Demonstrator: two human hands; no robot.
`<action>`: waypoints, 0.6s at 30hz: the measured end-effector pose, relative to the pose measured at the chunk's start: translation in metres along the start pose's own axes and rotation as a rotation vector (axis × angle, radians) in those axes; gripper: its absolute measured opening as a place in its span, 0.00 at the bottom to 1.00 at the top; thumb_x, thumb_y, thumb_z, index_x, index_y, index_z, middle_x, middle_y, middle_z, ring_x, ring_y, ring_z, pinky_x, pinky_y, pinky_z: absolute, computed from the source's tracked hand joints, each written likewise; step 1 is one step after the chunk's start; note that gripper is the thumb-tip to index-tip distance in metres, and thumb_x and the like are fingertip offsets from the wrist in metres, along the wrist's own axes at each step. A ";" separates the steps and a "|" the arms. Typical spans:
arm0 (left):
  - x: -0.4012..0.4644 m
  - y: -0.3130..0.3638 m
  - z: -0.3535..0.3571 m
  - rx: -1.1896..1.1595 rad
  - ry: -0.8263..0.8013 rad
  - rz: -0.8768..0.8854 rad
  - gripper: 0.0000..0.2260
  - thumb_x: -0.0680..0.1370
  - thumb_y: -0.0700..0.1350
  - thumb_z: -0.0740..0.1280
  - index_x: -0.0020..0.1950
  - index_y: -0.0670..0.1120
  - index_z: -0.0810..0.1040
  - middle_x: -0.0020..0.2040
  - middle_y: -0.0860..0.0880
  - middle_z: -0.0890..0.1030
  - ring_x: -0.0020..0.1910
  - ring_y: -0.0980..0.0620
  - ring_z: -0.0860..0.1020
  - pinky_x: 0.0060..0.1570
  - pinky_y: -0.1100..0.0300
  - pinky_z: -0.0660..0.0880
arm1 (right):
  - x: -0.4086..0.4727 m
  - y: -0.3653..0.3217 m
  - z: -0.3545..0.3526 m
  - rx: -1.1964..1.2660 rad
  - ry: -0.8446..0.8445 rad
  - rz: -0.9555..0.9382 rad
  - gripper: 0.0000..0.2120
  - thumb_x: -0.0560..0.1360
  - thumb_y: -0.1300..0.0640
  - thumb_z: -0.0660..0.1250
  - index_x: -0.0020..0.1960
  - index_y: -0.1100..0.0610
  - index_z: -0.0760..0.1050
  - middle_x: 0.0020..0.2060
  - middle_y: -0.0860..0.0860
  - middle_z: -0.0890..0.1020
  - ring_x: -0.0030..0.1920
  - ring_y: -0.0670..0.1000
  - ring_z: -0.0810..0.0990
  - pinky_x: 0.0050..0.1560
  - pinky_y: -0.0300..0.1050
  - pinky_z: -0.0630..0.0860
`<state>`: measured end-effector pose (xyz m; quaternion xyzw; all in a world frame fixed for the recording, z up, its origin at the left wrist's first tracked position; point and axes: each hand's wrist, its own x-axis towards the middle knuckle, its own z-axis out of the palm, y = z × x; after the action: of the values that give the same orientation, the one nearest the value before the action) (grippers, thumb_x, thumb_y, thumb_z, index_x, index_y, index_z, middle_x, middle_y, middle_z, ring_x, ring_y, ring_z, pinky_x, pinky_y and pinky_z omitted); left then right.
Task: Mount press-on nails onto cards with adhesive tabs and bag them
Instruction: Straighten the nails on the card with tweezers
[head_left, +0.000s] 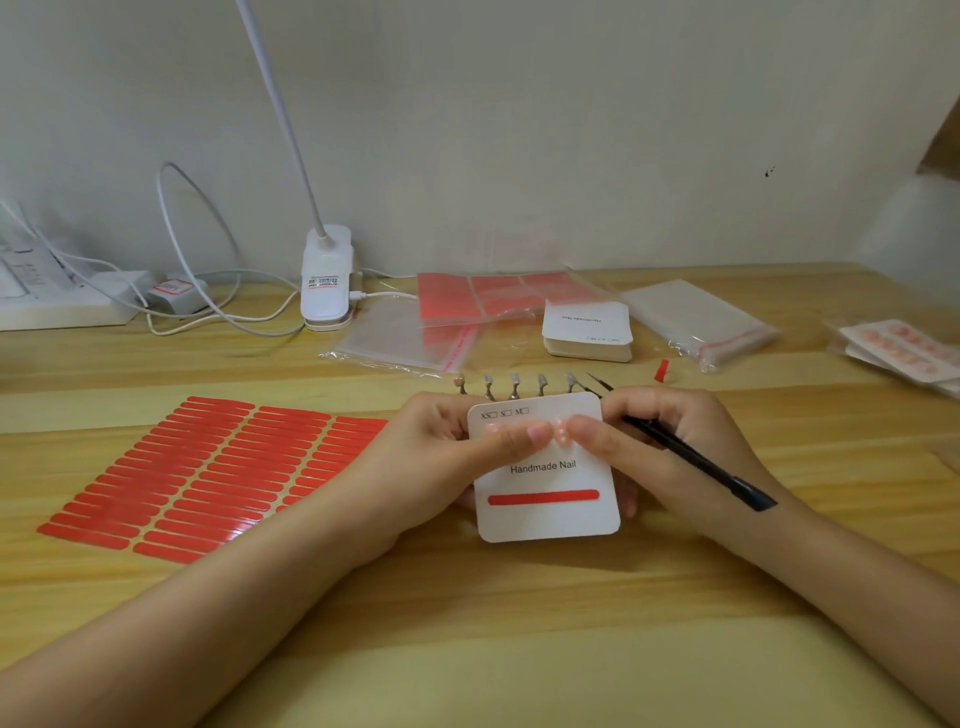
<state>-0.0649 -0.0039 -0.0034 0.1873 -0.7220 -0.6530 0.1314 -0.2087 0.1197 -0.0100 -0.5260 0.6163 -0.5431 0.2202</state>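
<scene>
I hold a white card (550, 512) printed "Handmade Nail" above the wooden table, between both hands. My left hand (441, 452) grips its left edge, thumb pressing on the card's upper row. My right hand (660, 441) grips the right edge with its thumb beside the left one, and also holds black tweezers (696, 457). A pale pink nail (561, 434) shows between the thumbs. One red adhesive tab (543, 497) lies across the card's lower part. Behind the card stands a row of nails on small metal holders (514, 385).
A sheet of red adhesive tabs (208, 475) lies at the left. Behind are a stack of blank cards (587, 327), clear bags (696, 317), more red sheets in a bag (493, 299), finished bagged cards (904, 348) at the far right, and a clip lamp (327, 280) with cables.
</scene>
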 end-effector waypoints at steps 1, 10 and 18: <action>0.000 0.001 0.000 -0.008 -0.004 0.000 0.09 0.67 0.50 0.69 0.41 0.48 0.84 0.40 0.47 0.85 0.39 0.50 0.84 0.32 0.62 0.79 | 0.000 0.001 0.001 -0.014 0.007 -0.017 0.09 0.67 0.49 0.67 0.36 0.55 0.79 0.24 0.51 0.79 0.21 0.47 0.75 0.23 0.34 0.71; 0.000 0.000 0.001 -0.007 -0.014 -0.014 0.12 0.66 0.53 0.69 0.45 0.50 0.83 0.41 0.48 0.85 0.40 0.51 0.84 0.33 0.64 0.79 | 0.000 0.001 0.002 -0.026 0.033 -0.081 0.09 0.68 0.51 0.67 0.36 0.56 0.78 0.29 0.58 0.80 0.22 0.46 0.75 0.23 0.34 0.71; -0.001 0.003 -0.004 -0.017 -0.133 -0.026 0.15 0.67 0.61 0.67 0.46 0.53 0.83 0.44 0.49 0.85 0.43 0.50 0.84 0.33 0.68 0.77 | 0.002 0.005 -0.002 0.080 0.256 0.028 0.17 0.64 0.43 0.67 0.37 0.58 0.79 0.32 0.61 0.80 0.31 0.61 0.78 0.27 0.37 0.75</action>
<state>-0.0623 -0.0064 0.0005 0.1518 -0.7210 -0.6717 0.0762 -0.2136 0.1177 -0.0134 -0.4347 0.6245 -0.6268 0.1679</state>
